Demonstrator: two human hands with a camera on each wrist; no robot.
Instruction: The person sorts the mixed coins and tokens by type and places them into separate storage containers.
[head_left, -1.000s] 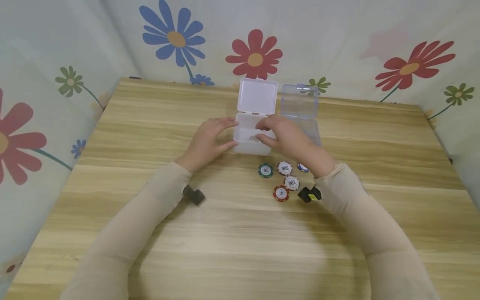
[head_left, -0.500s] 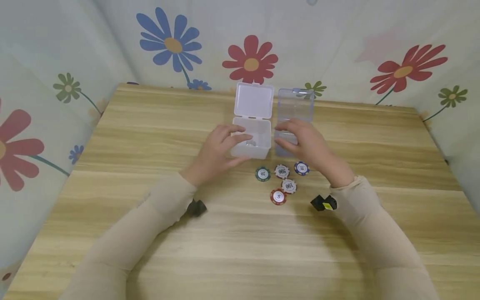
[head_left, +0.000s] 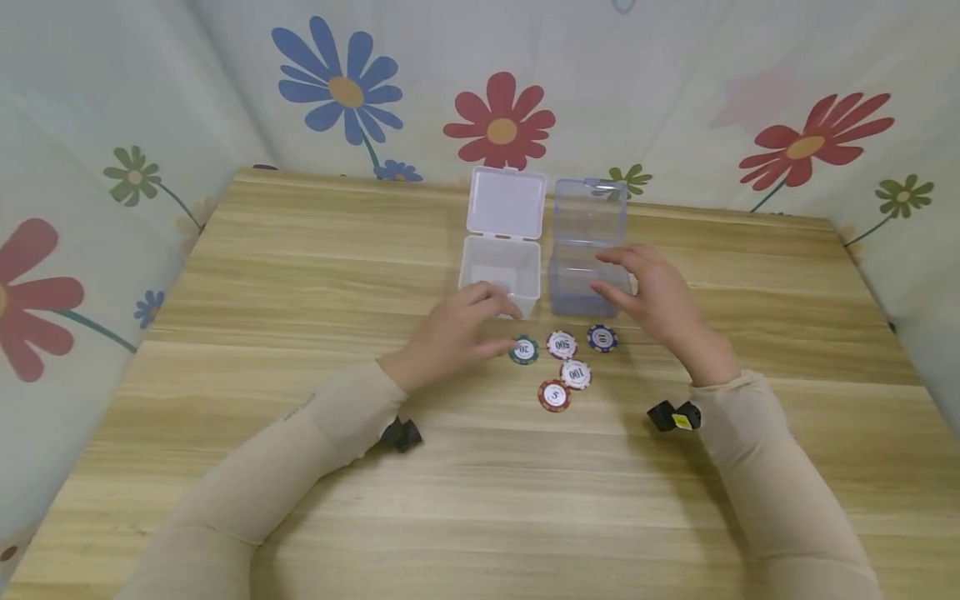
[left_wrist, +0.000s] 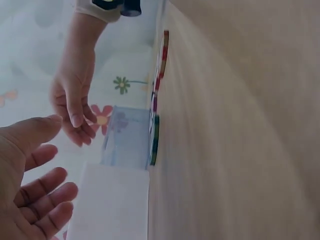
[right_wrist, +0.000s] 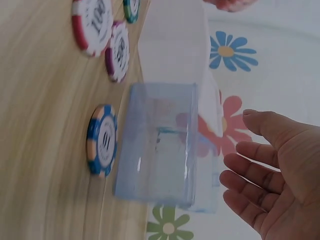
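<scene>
My left hand (head_left: pixel 453 337) hovers with loosely bent, spread fingers in front of the white box; in the head view its thumb tip overlaps the edge of the green 20 poker chip (head_left: pixel 524 351). Nothing is between its fingers in the left wrist view. Over the right side of the clear bluish box (head_left: pixel 583 307), my right hand (head_left: pixel 663 296) holds nothing, thumb and fingers apart. The white translucent box (head_left: pixel 480 254) stands beside it on the left. Both boxes have their lids raised at the back. A small pale shape shows on the white box's floor.
More poker chips lie flat before the boxes: a 500 chip (head_left: pixel 562 345), a blue 10 chip (head_left: pixel 602 338), a 100 chip (head_left: pixel 576 374) and a red 5 chip (head_left: pixel 555 396). The wooden table (head_left: pixel 300 292) backs onto a flower-printed curtain (head_left: pixel 675 83).
My right hand has come out of the white box and moved right, over the bluish box. My left hand has left the white box's side and come nearer, toward the green chip.
</scene>
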